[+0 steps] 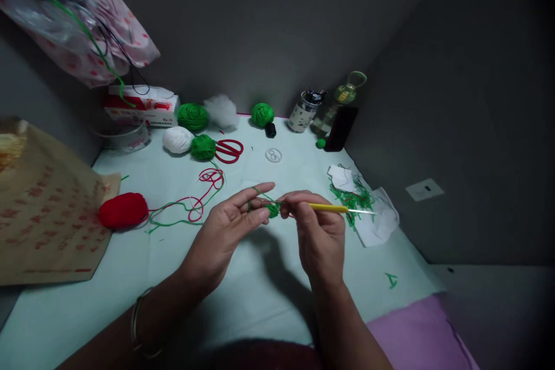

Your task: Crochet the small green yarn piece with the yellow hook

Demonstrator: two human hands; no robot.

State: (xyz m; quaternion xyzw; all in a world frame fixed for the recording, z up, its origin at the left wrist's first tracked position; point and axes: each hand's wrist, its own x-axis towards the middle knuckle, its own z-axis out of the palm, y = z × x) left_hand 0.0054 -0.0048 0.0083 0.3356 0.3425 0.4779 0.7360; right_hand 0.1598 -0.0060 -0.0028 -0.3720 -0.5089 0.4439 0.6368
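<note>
Between the fingertips of my left hand (232,219) is a small piece of green crochet (273,210). A green strand of yarn runs over that hand's raised index finger. My right hand (318,231) is closed around a crochet hook (329,207) with a yellow handle, its thin metal shaft sticking out to the right. The hook's other end meets the crochet piece; its tip is hidden among the fingers. Loose red and green yarn (197,208) lies left of my left hand, trailing from a red yarn ball (124,211).
Red-handled scissors (229,151) lie behind my hands, beside green yarn balls (193,117) and a white ball (177,140). A pen cup (303,113), bottle (344,95) and dark phone (341,129) stand at the back right. Green yarn scraps (353,199) lie at right, a paper bag (52,208) at left.
</note>
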